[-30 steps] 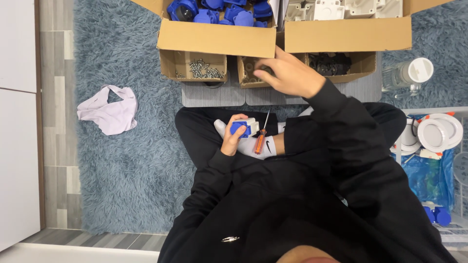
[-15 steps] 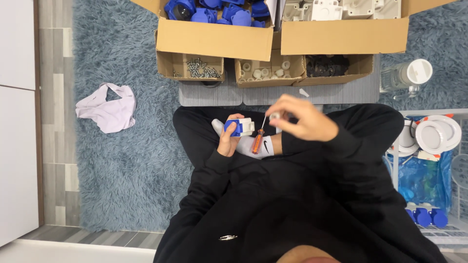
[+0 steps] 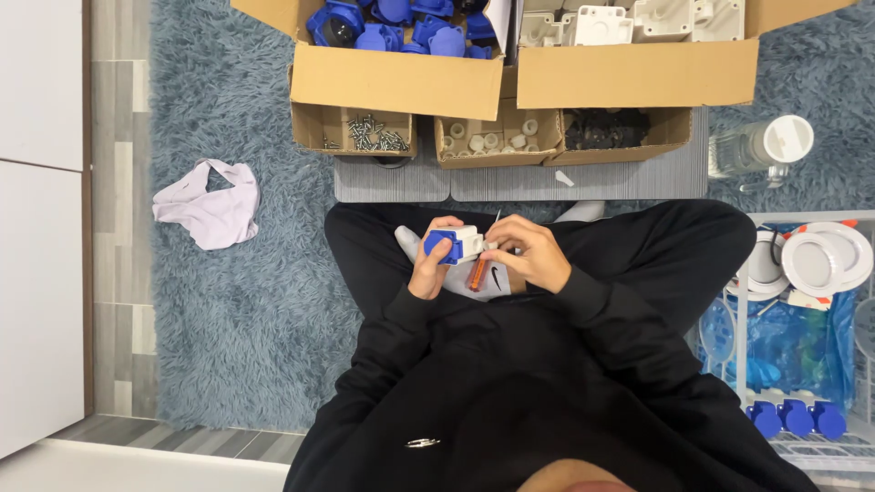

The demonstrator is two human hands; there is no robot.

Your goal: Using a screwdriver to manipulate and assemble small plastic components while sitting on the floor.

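Observation:
I sit cross-legged on a blue shag rug. My left hand [image 3: 427, 271] grips a small blue and white plastic socket part [image 3: 456, 244] above my lap. My right hand [image 3: 533, 255] is pinched against the white side of that part, its fingertips closed on something too small to make out. An orange-handled screwdriver [image 3: 476, 275] lies between my hands on my grey sock, its thin shaft pointing away from me.
Ahead stand open cardboard boxes: blue parts [image 3: 401, 18], white housings [image 3: 638, 23], and small trays of screws [image 3: 365, 137], white pieces [image 3: 497, 137] and black pieces [image 3: 611, 128]. A pink cloth [image 3: 205, 205] lies left. At right stand a clear jar [image 3: 761, 146] and a white rack [image 3: 829, 255].
My right hand drew back from the tray of white pieces to the socket part in my lap. The left hand kept hold of the part.

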